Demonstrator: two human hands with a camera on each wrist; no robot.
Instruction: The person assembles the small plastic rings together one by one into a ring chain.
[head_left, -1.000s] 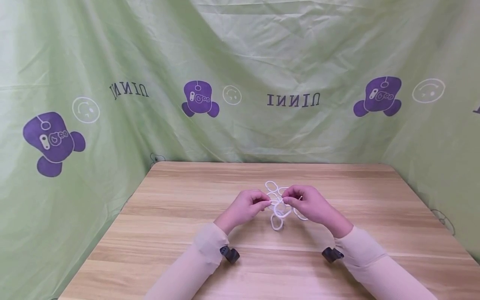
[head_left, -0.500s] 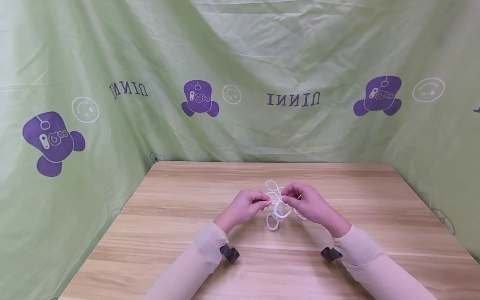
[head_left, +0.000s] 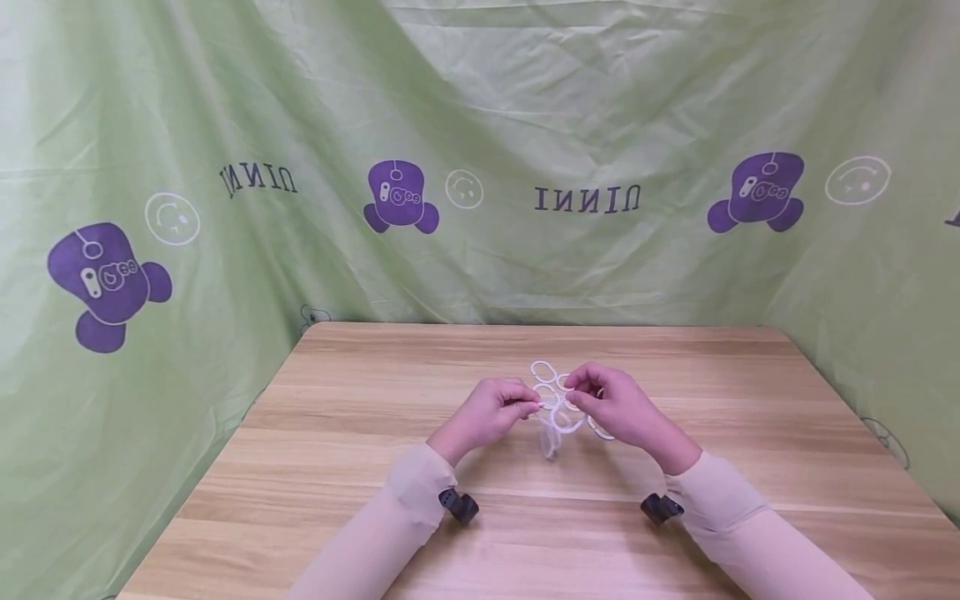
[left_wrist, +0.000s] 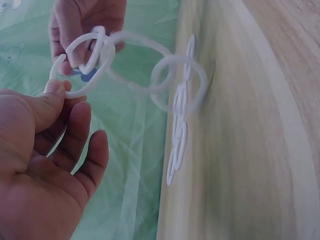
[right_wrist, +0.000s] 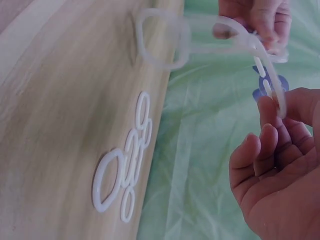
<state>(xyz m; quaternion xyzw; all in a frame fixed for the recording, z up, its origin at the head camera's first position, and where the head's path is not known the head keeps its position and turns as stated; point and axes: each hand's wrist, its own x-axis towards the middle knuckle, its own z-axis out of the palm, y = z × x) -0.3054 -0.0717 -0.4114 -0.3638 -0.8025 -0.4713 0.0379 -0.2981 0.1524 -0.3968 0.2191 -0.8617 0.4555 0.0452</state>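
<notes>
The left hand (head_left: 489,418) thumb-pinches a white plastic oval ring (left_wrist: 84,91); the right hand (head_left: 621,410) pinches a neighbouring ring (right_wrist: 273,70). Linked white rings (left_wrist: 201,90) dangle between and below both hands, above more rings (left_wrist: 182,100) on the wood-grain table (head_left: 337,467).

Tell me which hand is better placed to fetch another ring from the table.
Probably the right hand: in the head view it partly covers the unheld rings, while the left hand borders them. Each pinches a white link, so either would need freeing first.
</notes>
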